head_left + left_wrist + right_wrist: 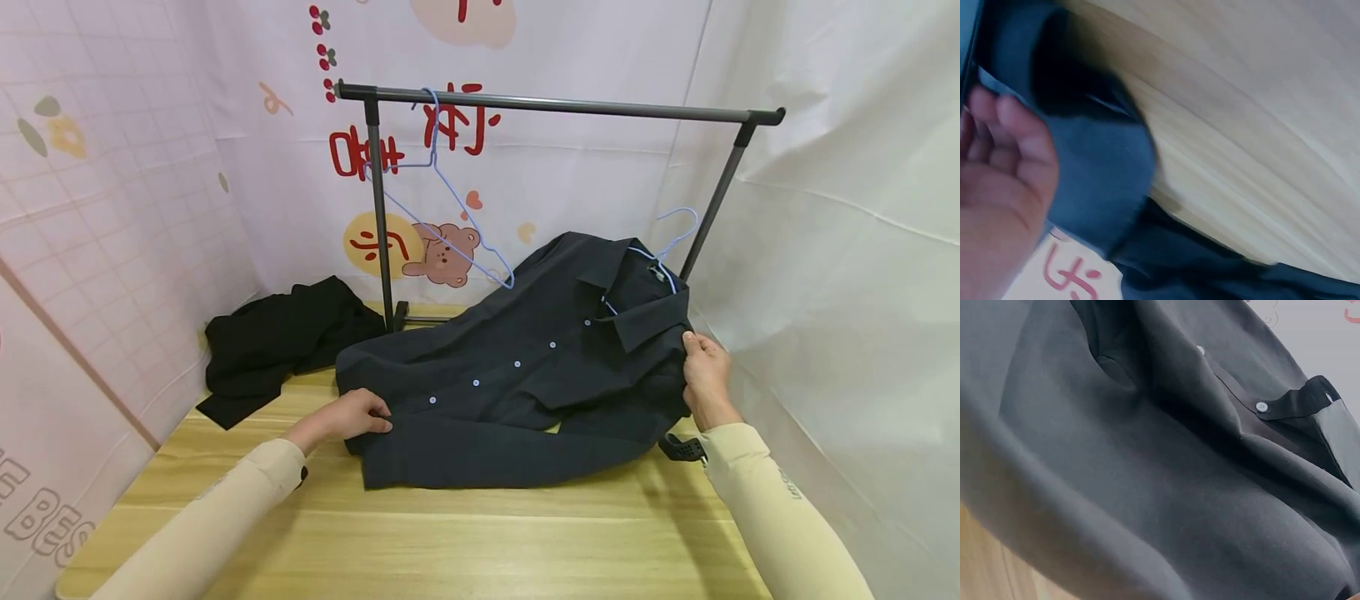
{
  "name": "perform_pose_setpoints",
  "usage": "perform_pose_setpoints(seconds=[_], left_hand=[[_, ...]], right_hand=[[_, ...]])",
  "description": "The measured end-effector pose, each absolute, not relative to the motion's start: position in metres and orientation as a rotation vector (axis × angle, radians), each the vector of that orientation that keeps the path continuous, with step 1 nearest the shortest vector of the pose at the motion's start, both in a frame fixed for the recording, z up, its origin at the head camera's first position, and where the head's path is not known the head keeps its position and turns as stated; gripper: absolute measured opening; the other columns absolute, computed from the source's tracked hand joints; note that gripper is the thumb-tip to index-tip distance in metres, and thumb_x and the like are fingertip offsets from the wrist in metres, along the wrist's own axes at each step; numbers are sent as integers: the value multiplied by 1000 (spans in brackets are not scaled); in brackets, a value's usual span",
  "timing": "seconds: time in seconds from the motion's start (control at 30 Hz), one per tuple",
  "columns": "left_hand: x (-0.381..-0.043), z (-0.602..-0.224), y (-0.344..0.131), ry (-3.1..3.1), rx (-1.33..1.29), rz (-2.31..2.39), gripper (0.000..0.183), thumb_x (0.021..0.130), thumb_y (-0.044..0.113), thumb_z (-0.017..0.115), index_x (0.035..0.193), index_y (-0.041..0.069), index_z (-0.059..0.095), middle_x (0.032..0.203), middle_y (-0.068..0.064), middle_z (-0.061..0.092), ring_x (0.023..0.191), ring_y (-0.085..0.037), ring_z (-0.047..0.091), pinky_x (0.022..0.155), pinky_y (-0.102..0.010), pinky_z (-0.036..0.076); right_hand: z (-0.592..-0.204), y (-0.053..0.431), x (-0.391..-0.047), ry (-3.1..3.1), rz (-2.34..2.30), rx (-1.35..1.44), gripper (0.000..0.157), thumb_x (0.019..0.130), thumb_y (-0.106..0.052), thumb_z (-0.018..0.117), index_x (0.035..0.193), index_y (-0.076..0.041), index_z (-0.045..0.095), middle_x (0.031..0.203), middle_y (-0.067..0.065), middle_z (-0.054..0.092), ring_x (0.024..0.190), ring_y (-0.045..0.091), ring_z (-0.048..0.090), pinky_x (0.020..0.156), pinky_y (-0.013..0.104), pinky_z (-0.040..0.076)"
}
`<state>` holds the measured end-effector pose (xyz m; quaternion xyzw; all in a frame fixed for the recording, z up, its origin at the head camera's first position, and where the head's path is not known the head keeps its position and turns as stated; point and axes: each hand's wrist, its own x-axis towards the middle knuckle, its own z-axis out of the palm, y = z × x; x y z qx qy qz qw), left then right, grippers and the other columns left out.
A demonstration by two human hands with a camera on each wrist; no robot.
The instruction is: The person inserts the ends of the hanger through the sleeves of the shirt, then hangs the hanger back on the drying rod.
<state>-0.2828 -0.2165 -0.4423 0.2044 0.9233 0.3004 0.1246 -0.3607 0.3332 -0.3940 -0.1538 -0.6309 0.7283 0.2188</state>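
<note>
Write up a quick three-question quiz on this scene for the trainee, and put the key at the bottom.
1. True or false: the shirt hangs from the rail.
2. Multiple choice: what hangs from the rail in the head view?
a) a black bundle
b) a blue hanger
c) a red scarf
3. Fill in: the ___ grip holds the shirt beside its collar.

Key
1. False; the hook of the shirt's own hanger is free of the rail.
2. b
3. right grip
</note>
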Motion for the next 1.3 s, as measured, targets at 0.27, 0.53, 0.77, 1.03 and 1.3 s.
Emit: perform_pose_setpoints(seconds=[0.27, 0.53, 0.77, 1.03, 1.3], left_hand=[[-268, -437, -247, 2490, 497, 822, 44, 90, 7, 71, 54, 11, 44, 52, 7, 29, 48, -10, 22, 53, -26, 25], [-269, -439, -257, 2597, 360, 725, 27, 86, 16, 76, 65, 9, 62, 58, 4, 49, 54, -12, 44, 56, -27, 39], [-290, -427, -271, 2684, 231, 778, 31, 95, 23, 68, 70, 5, 58, 64, 0, 48, 60, -16, 45, 58, -30, 39], [-327, -403, -274, 2956, 86, 843, 37, 98, 36, 62, 102, 0, 68, 90, -10, 61, 78, -25, 53, 67, -37, 45], [-365, -374, -252, 3130, -86, 988, 49, 99, 36, 59, 131, -1, 56, 121, -23, 59, 106, -40, 57, 91, -54, 45]], right_hand=[[-391, 338, -360, -1712, 2069, -431, 22, 99, -24, 62, 80, -16, 69, 74, -7, 61, 65, 4, 58, 57, 15, 48], [-391, 337, -359, -1740, 2068, -417, 20, 99, -26, 62, 85, -14, 70, 75, -6, 62, 67, 6, 59, 58, 16, 49], [-388, 339, -357, -1766, 2060, -446, 19, 99, -28, 62, 87, -15, 69, 79, -7, 60, 74, 6, 57, 60, 15, 48], [-387, 341, -358, -1773, 2071, -447, 19, 99, -29, 62, 88, -14, 69, 81, -6, 60, 71, 6, 58, 59, 16, 49], [-383, 337, -359, -1839, 2019, -457, 21, 99, -33, 61, 91, -15, 69, 87, -5, 57, 77, 8, 55, 60, 16, 48]])
